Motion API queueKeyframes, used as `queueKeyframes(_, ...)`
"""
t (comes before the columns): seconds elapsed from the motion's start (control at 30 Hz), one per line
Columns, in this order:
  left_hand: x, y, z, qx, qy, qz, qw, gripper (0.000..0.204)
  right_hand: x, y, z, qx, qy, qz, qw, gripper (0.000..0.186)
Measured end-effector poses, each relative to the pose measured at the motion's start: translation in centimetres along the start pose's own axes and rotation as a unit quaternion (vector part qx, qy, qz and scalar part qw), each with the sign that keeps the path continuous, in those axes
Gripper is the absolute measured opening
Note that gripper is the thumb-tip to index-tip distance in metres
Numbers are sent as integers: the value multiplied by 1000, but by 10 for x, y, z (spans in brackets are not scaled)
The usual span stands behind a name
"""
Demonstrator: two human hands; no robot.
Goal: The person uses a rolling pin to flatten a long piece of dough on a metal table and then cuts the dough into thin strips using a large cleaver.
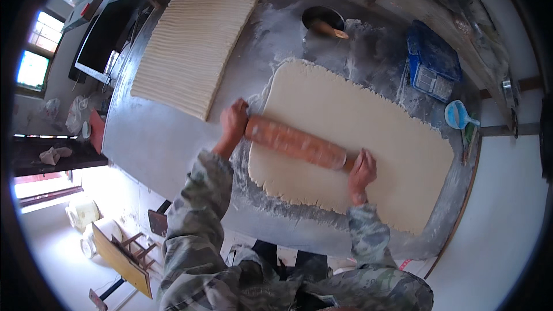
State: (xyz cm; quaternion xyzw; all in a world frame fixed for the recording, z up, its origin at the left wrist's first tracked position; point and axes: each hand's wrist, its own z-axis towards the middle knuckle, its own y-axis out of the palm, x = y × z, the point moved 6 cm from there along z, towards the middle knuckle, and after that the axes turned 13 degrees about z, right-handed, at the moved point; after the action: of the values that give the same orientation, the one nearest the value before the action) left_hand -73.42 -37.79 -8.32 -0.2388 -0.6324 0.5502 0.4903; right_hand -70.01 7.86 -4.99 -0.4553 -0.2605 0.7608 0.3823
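Note:
A thick wooden rolling pin (295,141) lies slantwise across a wide pale sheet of dough (351,115). My left hand (233,120) is closed around the pin's left handle, just past the dough's left edge. The right handle sits in the grip of my right hand (363,171), above the dough. Ragged, cracked edges run along the dough's far and near sides. Beneath it is a grey table (173,144) dusted with flour.
Folded or cut strips of dough (196,40) cover the table's far left. At the back stands a dark bowl (314,14) with a wooden-handled tool (331,29). A blue scale (432,60) and a light-blue scoop (459,115) are at the right. A yellow-topped stool (118,259) stands lower left.

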Motion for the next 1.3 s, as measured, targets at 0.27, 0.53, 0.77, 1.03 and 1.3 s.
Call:
queueKeyframes(0.27,7,7,15,-2,4,-18,1000,19,-2,-2,29,-60,-40,52,996,26)
queueKeyframes(0.53,-15,-58,-126,-16,-30,-62,997,21,-51,-83,-83,-206,-125,121,963,24)
queueKeyframes(0.77,149,-94,-126,-34,-8,-228,973,29,-7,-190,-118,-134,75,192,969,24)
queueKeyframes(1.03,24,-19,-219,-12,-198,-108,974,39,108,-346,-183,22,274,190,943,25)
queueKeyframes(1.3,31,5,-270,-30,-411,-403,817,22,280,-458,-227,120,371,53,919,23)
